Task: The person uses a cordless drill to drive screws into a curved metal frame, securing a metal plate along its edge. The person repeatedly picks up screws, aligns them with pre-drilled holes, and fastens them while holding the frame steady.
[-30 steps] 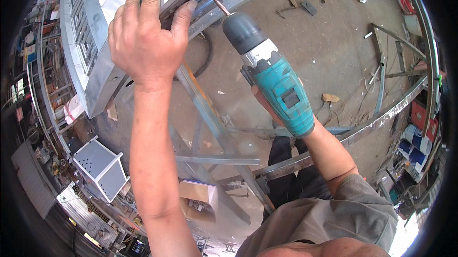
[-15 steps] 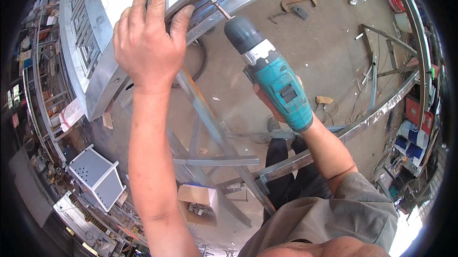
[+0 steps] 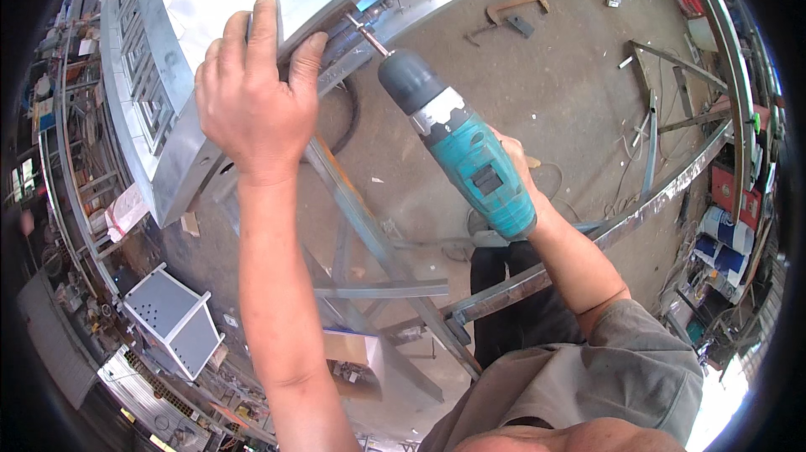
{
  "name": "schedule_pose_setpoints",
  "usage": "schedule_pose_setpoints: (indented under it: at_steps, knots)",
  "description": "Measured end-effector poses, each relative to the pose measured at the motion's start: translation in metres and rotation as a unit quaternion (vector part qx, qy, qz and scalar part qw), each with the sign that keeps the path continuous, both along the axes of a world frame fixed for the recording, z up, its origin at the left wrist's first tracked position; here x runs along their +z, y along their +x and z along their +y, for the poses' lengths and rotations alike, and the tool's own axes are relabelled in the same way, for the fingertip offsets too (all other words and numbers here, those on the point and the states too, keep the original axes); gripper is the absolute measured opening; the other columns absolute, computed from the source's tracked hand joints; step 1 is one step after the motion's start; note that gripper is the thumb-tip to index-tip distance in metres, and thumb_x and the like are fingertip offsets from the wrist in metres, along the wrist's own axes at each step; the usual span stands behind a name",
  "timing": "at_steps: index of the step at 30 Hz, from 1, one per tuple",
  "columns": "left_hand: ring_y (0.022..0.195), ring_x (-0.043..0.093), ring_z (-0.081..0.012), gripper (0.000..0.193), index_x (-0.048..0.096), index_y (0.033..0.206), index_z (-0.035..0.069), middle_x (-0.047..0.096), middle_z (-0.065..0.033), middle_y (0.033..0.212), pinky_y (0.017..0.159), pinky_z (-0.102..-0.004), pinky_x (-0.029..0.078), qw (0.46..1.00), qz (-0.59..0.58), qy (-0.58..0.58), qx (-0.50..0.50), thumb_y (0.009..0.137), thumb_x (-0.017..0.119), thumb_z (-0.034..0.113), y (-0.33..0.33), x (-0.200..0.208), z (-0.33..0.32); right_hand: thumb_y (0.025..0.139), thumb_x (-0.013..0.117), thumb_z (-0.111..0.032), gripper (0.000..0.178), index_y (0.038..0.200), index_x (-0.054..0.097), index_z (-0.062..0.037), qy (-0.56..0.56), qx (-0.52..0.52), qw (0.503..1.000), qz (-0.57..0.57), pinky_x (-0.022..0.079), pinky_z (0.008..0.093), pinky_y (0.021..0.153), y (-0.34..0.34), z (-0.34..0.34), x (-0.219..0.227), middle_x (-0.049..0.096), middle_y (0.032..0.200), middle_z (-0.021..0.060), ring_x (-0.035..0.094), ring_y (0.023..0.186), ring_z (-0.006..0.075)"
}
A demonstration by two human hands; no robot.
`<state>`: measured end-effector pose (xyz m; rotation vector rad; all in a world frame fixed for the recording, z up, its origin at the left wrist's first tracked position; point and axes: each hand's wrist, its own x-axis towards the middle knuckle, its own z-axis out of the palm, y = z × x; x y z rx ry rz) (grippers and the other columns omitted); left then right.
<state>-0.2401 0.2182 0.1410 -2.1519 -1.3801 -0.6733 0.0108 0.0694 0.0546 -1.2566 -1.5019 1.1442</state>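
Observation:
My right hand (image 3: 518, 163) is wrapped round the grip of a teal and black cordless drill (image 3: 474, 171), whose body hides most of the fingers. The drill's long thin bit (image 3: 368, 33) points up and left, its tip at the end of a brown metal strip (image 3: 323, 26) on the edge of a silver metal panel (image 3: 186, 168). Whether the tip touches the strip cannot be made out. My left hand (image 3: 256, 104) lies over the panel's edge beside the strip, fingers stretched out and thumb apart, close to the strip.
The panel rests over a frame of steel bars (image 3: 357, 204). A C-clamp (image 3: 516, 15) lies on the floor beyond the drill. Below is an open cardboard box (image 3: 390, 368); a grey box-shaped stand (image 3: 172, 318) is at left. A long steel rail (image 3: 655, 200) curves along the right.
The panel, my left hand and the drill all sit slightly lower and further left in the picture. The drill's bit stays at the strip's end. More of my right hand shows beside the drill.

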Motion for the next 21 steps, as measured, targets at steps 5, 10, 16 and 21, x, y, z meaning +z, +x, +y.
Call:
schedule_pose_setpoints:
  at_steps: [5,10,16,21]
  knots:
    - [0.112,0.067,-0.0349,0.053,0.069,0.135,0.017,0.071,-0.0136,0.124,0.097,-0.0446,0.052,0.999,-0.017,-0.029,-0.009,0.095,0.068,0.052,-0.003,0.004,-0.001,0.081,0.079,-0.01,0.035,0.112,0.065,0.0006,0.023,0.004,1.0,0.011,0.057,0.0337,0.076,0.005,0.001,0.001,0.071,0.096,0.0147,0.072,0.085,0.0237]
    - [0.111,0.068,-0.0335,0.046,0.071,0.133,0.017,0.072,-0.0125,0.123,0.094,-0.0436,0.053,1.0,-0.013,-0.025,-0.007,0.099,0.064,0.048,-0.003,0.005,-0.004,0.081,0.078,-0.009,0.035,0.112,0.065,0.0009,-0.055,0.014,0.998,0.021,0.057,0.0339,0.079,0.007,0.001,0.007,0.071,0.097,0.0146,0.072,0.086,0.0245]
    - [0.102,0.068,-0.0286,0.045,0.073,0.126,0.016,0.071,-0.0078,0.117,0.089,-0.0415,0.053,1.0,-0.007,0.014,-0.019,0.097,0.066,0.048,-0.002,-0.001,0.001,0.082,0.078,-0.009,0.037,0.116,0.066,0.0007,-0.055,0.014,0.998,-0.004,0.057,0.0337,0.081,0.008,0.0,0.012,0.072,0.099,0.0149,0.072,0.088,0.0242]
    - [0.101,0.069,-0.028,0.044,0.074,0.125,0.016,0.072,-0.0073,0.115,0.088,-0.0408,0.054,0.999,-0.014,0.02,-0.025,0.097,0.066,0.049,-0.003,-0.001,0.002,0.082,0.079,-0.009,0.039,0.118,0.066,0.0005,-0.012,0.021,0.999,-0.025,0.057,0.0339,0.081,0.007,0.001,0.008,0.073,0.101,0.0154,0.073,0.089,0.0241]
